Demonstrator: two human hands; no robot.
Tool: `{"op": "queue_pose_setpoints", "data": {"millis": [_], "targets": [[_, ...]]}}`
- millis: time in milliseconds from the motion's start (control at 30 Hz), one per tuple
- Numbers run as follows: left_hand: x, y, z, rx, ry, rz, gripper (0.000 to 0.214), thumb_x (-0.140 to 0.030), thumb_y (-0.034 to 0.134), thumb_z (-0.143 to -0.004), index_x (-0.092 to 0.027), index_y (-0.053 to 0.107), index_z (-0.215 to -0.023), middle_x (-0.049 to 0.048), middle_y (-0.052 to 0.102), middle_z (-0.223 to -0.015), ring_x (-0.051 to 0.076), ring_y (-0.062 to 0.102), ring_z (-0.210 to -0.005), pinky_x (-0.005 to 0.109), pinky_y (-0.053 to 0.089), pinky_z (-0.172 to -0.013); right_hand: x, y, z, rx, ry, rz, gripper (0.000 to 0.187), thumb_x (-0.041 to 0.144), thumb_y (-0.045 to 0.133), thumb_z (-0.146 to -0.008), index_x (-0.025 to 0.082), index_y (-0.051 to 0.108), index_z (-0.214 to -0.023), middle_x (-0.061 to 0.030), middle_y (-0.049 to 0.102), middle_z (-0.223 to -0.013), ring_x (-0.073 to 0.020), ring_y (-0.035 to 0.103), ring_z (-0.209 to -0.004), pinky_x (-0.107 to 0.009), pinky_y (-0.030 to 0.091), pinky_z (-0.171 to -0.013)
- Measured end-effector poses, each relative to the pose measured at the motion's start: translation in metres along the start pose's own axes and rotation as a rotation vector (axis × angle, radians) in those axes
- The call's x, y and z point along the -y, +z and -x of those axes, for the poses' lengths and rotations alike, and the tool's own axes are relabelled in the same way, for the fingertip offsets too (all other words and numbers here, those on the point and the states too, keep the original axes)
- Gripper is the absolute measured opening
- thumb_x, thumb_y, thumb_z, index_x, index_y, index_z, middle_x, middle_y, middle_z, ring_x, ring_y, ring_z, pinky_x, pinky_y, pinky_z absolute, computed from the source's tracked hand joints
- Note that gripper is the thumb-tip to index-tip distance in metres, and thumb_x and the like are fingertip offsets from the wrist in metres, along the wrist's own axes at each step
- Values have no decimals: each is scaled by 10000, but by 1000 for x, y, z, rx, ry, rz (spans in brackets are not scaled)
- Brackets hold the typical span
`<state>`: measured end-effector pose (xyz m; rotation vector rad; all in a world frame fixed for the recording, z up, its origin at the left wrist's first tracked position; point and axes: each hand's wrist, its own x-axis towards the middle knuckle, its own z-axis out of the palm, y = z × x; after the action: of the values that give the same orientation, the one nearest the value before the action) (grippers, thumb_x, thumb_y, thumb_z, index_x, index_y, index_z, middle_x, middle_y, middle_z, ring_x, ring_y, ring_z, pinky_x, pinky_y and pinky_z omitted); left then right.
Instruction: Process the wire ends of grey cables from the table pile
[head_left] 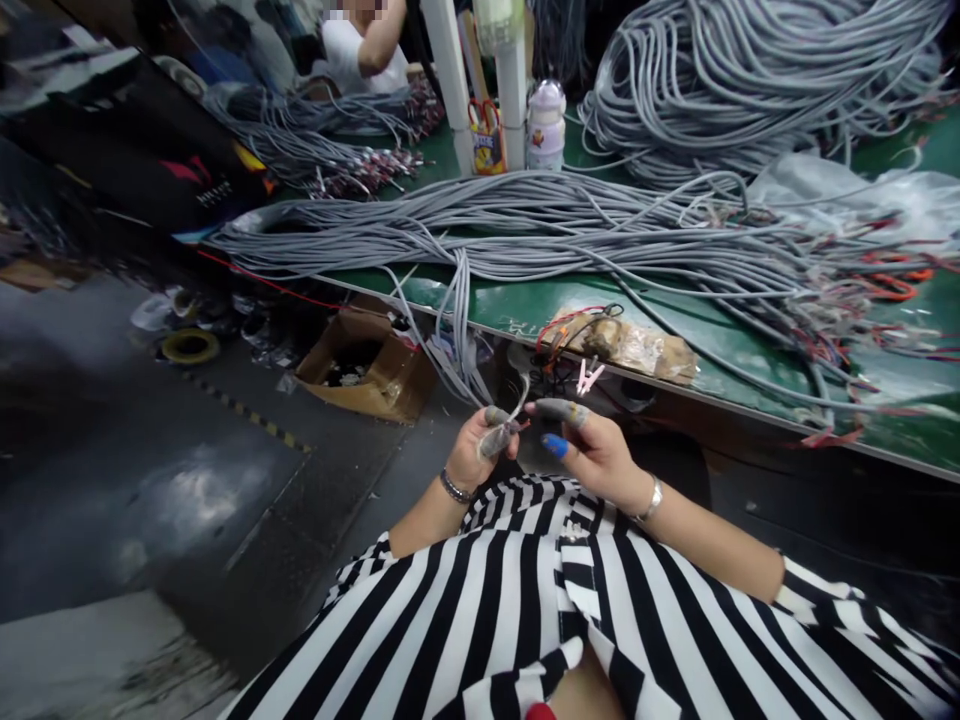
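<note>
My left hand (pixel 476 452) is closed on the end of a grey cable bundle (pixel 460 350) that hangs down over the bench edge. Thin pale and reddish strands stick out past its fingers, which wear grey finger covers. Just to the right, my right hand (pixel 606 462) has its index finger stretched toward those strands, in a grey cover. Its thumb, in a blue cover, is held apart from the index finger, and I see nothing between them. Whether the right fingertip touches a strand is too small to tell.
Long grey cables (pixel 525 235) lie across the green bench (pixel 757 345), with a large coil (pixel 750 80) behind. A pink clip (pixel 589 376) and a taped board (pixel 630 345) sit at the front edge. Below stands a cardboard box (pixel 367 365). Another person (pixel 367 50) works opposite.
</note>
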<state>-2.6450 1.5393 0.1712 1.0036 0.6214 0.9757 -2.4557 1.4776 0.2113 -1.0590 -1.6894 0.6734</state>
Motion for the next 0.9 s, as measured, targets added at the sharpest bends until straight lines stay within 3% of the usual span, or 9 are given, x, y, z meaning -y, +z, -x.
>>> {"op": "queue_pose_setpoints", "data": {"millis": [100,200,300,433,500,600,767,900], "targets": [[4,0,4,31,-62,-2,417,-401,867,-577,-159,598,-784,-11,651,-618,87,554,-472,211,436,-485,-1,5,-8,154,-108,83,442,179,517,-869,224,554,-1307,-93,655,-1147,-200,640,-918,-325,520,-825],[2,-6,6,93,-147,-41,447,-386,889,-542,-154,619,-812,14,683,-687,118,608,-546,234,489,-548,-6,1,-12,244,-140,157,262,177,531,-858,196,668,-1080,-104,659,-1041,-194,629,-865,-297,505,-756],[-5,-14,4,295,-240,-153,455,-492,830,-610,-129,654,-821,54,686,-693,145,631,-593,256,505,-592,-12,-9,-11,345,-67,90,146,227,538,-877,174,674,-882,-61,627,-819,-149,574,-706,-259,458,-658],[-16,-16,-7,577,-245,-431,425,-534,678,-773,-111,711,-788,86,678,-670,152,615,-601,255,494,-595,-23,-17,-3,435,202,-265,310,431,559,-882,154,606,-753,-3,557,-685,-105,478,-607,-233,404,-585],[-20,-12,-14,646,-162,-539,407,-522,655,-797,-123,736,-820,99,691,-713,164,621,-632,267,503,-616,-30,-17,2,360,387,-411,412,543,597,-826,152,567,-699,21,502,-619,-88,414,-561,-225,359,-535],[-23,-5,-22,696,-12,-648,352,-476,644,-820,-146,754,-879,109,702,-756,169,631,-657,275,510,-643,-36,-18,7,127,573,-495,470,591,683,-727,162,517,-631,48,420,-552,-64,321,-507,-214,279,-475],[-29,6,-31,644,152,-719,281,-424,647,-832,-171,755,-887,104,705,-767,174,649,-706,272,515,-670,-42,-25,8,-163,702,-510,483,557,788,-613,181,484,-597,80,314,-493,-44,204,-452,-213,153,-405],[-34,9,-34,541,233,-690,262,-400,668,-820,-155,750,-864,97,690,-753,167,635,-691,271,513,-656,-53,-31,6,-372,776,-626,525,607,756,-632,203,422,-615,96,281,-464,-41,186,-410,-202,125,-382]]}}
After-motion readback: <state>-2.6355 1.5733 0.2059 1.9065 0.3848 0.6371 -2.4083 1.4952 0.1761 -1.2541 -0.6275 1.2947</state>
